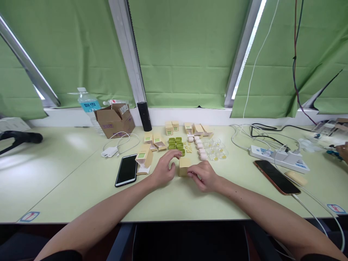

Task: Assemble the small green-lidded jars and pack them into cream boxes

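A small tan cardboard box (pixel 183 167) stands closed on the table between my hands. My left hand (pixel 165 168) is beside it on the left, thumb and fingers apart, fingertips by the nearest of several green square cups (pixel 172 146). With curled fingers, my right hand (pixel 204 176) grips the box's right side; its fingertips are partly hidden. Tiny yellowish pieces (pixel 188 147) lie right of the cups. Beyond them runs a row of pale pink rounded pieces (pixel 201 150), then clear plastic domes (pixel 217 149). An open windowed box (pixel 144 156) is left of my left hand.
More boxes (pixel 169 128) stand farther back. A phone (pixel 126 169) and white charger (pixel 110 152) are left, near a brown carton (pixel 115 121) and black cylinder (pixel 144 116). On the right are a power strip (pixel 278 158), another phone (pixel 276 177) and another person's hand (pixel 343 150).
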The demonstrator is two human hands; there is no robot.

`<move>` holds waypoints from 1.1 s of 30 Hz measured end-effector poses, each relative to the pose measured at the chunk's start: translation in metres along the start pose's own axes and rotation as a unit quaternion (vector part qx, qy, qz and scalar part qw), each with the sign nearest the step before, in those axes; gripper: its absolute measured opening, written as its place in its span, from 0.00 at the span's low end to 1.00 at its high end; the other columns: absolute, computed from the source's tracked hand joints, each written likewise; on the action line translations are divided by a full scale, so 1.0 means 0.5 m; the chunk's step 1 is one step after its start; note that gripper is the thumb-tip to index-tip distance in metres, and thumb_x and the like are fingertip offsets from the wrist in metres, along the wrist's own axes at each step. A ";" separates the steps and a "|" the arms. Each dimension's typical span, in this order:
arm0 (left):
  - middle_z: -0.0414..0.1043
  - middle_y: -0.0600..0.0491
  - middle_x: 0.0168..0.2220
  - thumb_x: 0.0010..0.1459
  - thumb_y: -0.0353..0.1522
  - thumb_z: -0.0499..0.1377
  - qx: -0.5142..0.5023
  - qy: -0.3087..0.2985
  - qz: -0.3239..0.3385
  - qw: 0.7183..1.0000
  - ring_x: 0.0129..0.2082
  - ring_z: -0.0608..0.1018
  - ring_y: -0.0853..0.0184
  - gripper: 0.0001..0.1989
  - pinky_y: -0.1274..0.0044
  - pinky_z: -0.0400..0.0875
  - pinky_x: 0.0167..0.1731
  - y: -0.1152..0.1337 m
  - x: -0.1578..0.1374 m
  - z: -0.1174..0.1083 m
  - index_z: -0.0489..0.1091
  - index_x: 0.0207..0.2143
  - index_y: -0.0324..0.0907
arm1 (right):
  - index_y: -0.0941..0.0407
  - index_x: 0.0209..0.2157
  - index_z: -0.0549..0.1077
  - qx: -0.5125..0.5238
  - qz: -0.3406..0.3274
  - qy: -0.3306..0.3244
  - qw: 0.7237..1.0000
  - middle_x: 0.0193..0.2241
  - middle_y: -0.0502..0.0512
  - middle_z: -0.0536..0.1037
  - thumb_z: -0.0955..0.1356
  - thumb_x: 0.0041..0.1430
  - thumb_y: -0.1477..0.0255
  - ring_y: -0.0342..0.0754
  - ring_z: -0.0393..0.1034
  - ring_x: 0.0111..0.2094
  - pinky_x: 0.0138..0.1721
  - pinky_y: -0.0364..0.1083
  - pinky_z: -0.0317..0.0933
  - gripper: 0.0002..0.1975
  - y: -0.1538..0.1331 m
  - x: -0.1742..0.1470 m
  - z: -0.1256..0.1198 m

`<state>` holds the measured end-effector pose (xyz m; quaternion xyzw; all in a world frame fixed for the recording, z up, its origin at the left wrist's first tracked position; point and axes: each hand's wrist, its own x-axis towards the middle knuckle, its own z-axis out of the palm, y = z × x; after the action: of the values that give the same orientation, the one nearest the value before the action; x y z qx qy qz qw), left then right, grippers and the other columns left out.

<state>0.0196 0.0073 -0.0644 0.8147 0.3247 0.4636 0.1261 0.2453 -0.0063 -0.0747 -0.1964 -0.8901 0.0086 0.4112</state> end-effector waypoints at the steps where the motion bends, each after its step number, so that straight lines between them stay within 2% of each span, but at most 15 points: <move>1: 0.78 0.48 0.45 0.52 0.20 0.51 -0.007 0.010 0.007 1.000 0.46 0.80 0.60 0.21 0.64 0.74 0.52 -0.001 0.000 0.000 0.70 0.47 0.44 | 0.53 0.36 0.69 -0.018 0.025 0.004 1.000 0.20 0.46 0.72 0.61 0.67 0.75 0.42 0.61 0.18 0.23 0.44 0.51 0.07 0.002 0.002 -0.001; 5: 0.77 0.53 0.38 0.53 0.20 0.51 -0.049 0.064 0.035 0.996 0.27 0.79 0.68 0.20 0.68 0.76 0.41 -0.006 -0.002 -0.002 0.70 0.45 0.44 | 0.53 0.37 0.67 -0.091 0.184 0.052 0.977 0.23 0.46 0.74 0.62 0.68 0.73 0.43 0.65 0.20 0.25 0.43 0.52 0.04 0.023 0.012 -0.014; 7: 0.77 0.52 0.37 0.54 0.21 0.52 -0.050 0.076 0.034 0.995 0.24 0.78 0.70 0.18 0.71 0.74 0.36 -0.009 -0.003 -0.003 0.71 0.43 0.44 | 0.53 0.36 0.66 -0.099 0.222 0.077 0.967 0.24 0.47 0.74 0.62 0.67 0.72 0.44 0.65 0.20 0.25 0.43 0.53 0.04 0.034 0.015 -0.021; 9: 0.77 0.53 0.33 0.54 0.21 0.52 -0.026 0.075 0.023 0.997 0.26 0.78 0.68 0.17 0.71 0.74 0.36 -0.011 -0.002 -0.003 0.71 0.43 0.44 | 0.53 0.35 0.66 -0.091 0.222 0.093 0.966 0.25 0.48 0.74 0.63 0.67 0.72 0.43 0.65 0.21 0.25 0.43 0.53 0.04 0.039 0.015 -0.025; 12: 0.76 0.54 0.32 0.53 0.21 0.53 0.016 0.066 -0.001 0.998 0.32 0.79 0.64 0.18 0.69 0.74 0.41 -0.010 0.001 -0.002 0.72 0.43 0.44 | 0.53 0.35 0.65 -0.074 0.165 0.085 0.980 0.24 0.47 0.74 0.64 0.65 0.72 0.42 0.65 0.21 0.24 0.42 0.53 0.03 0.027 0.012 -0.022; 16: 0.77 0.50 0.41 0.52 0.20 0.52 0.004 0.047 -0.016 0.999 0.35 0.80 0.65 0.19 0.68 0.75 0.44 -0.003 0.002 0.000 0.71 0.43 0.44 | 0.53 0.35 0.66 -0.076 0.052 0.034 0.995 0.20 0.44 0.72 0.65 0.62 0.74 0.41 0.63 0.19 0.24 0.42 0.49 0.02 0.000 0.008 -0.010; 18: 0.77 0.51 0.39 0.53 0.20 0.51 -0.007 0.042 -0.014 0.999 0.35 0.80 0.65 0.19 0.68 0.75 0.44 -0.001 0.001 0.001 0.71 0.44 0.44 | 0.54 0.35 0.66 -0.095 0.051 0.013 0.994 0.21 0.45 0.74 0.65 0.62 0.75 0.41 0.63 0.19 0.24 0.43 0.46 0.02 -0.005 0.008 -0.008; 21: 0.75 0.54 0.32 0.54 0.20 0.51 0.000 0.040 -0.009 0.999 0.38 0.80 0.63 0.19 0.67 0.74 0.47 -0.001 -0.002 0.001 0.70 0.45 0.45 | 0.54 0.34 0.66 -0.123 0.089 0.011 0.988 0.24 0.48 0.76 0.64 0.64 0.75 0.41 0.62 0.20 0.23 0.44 0.44 0.03 0.001 0.010 -0.010; 24: 0.77 0.51 0.39 0.57 0.23 0.53 0.024 0.032 -0.001 0.999 0.39 0.79 0.62 0.17 0.65 0.71 0.49 -0.001 -0.001 -0.005 0.69 0.47 0.44 | 0.54 0.31 0.66 -0.126 0.084 0.046 0.987 0.20 0.47 0.73 0.63 0.65 0.75 0.41 0.59 0.19 0.23 0.44 0.45 0.07 0.014 0.009 -0.016; 27: 0.75 0.46 0.51 0.62 0.29 0.56 0.057 -0.018 0.012 0.998 0.45 0.78 0.58 0.18 0.62 0.67 0.53 0.005 0.005 -0.013 0.66 0.54 0.44 | 0.53 0.27 0.65 -0.126 0.035 0.057 0.990 0.17 0.46 0.68 0.62 0.66 0.74 0.42 0.56 0.17 0.23 0.45 0.45 0.11 0.016 0.006 -0.020; 29: 0.73 0.43 0.55 0.62 0.34 0.60 0.087 -0.071 0.011 0.994 0.51 0.76 0.53 0.24 0.59 0.64 0.55 0.014 0.012 -0.018 0.62 0.60 0.44 | 0.53 0.26 0.64 -0.130 -0.017 0.040 0.991 0.17 0.47 0.67 0.62 0.67 0.72 0.43 0.55 0.17 0.23 0.46 0.45 0.13 0.006 0.004 -0.020; 31: 0.72 0.42 0.58 0.60 0.37 0.64 0.114 -0.121 0.007 0.986 0.54 0.73 0.49 0.31 0.58 0.63 0.55 0.025 0.019 -0.018 0.60 0.64 0.45 | 0.52 0.24 0.64 -0.132 -0.078 0.018 0.988 0.17 0.47 0.66 0.62 0.67 0.71 0.44 0.55 0.18 0.23 0.48 0.45 0.15 -0.010 0.003 -0.016; 33: 0.72 0.42 0.57 0.59 0.36 0.66 0.133 -0.159 0.007 0.978 0.54 0.72 0.47 0.33 0.58 0.63 0.53 0.034 0.026 -0.015 0.60 0.64 0.45 | 0.52 0.23 0.63 -0.133 -0.131 -0.004 0.982 0.17 0.47 0.65 0.63 0.67 0.70 0.44 0.55 0.18 0.23 0.48 0.44 0.16 -0.028 0.003 -0.011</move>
<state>0.0248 0.0021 -0.0432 0.8899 0.3534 0.2814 0.0629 0.2438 -0.0196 -0.0676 -0.1311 -0.9030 -0.1631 0.3752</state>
